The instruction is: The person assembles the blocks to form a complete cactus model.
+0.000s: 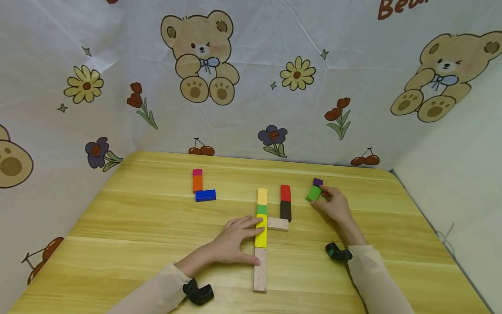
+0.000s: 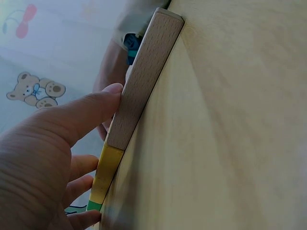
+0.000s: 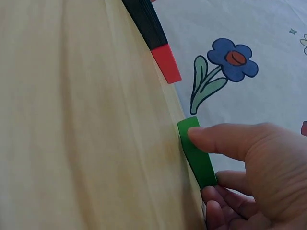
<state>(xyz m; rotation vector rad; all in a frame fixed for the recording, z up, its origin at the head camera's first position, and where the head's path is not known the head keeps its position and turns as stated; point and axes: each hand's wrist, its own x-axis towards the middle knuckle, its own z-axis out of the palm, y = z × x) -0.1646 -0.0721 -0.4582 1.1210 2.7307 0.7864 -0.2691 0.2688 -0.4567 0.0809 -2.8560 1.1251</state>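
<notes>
My left hand [image 1: 231, 244] rests with spread fingers along a straight row of blocks. Its fingertips lie on the yellow block [image 1: 260, 240], and the thumb touches the long plain wooden block [image 1: 260, 275] at the near end. Farther up the row are a small green block [image 1: 262, 209] and a pale yellow block [image 1: 262, 196]. On the right, my right hand [image 1: 336, 206] pinches a bright green block [image 3: 199, 155] between thumb and fingers, low over the tabletop. Just behind it sits a purple block [image 1: 318, 181], partly covered.
A plain block [image 1: 277, 224] juts rightward from the row. Red [image 1: 285, 192] and black [image 1: 286, 211] blocks stand end to end beyond it. Back left are pink [image 1: 197, 172], orange [image 1: 198, 184] and blue [image 1: 205, 195] blocks. A printed cloth [image 1: 251, 122] hangs behind the wooden table [image 1: 141, 244].
</notes>
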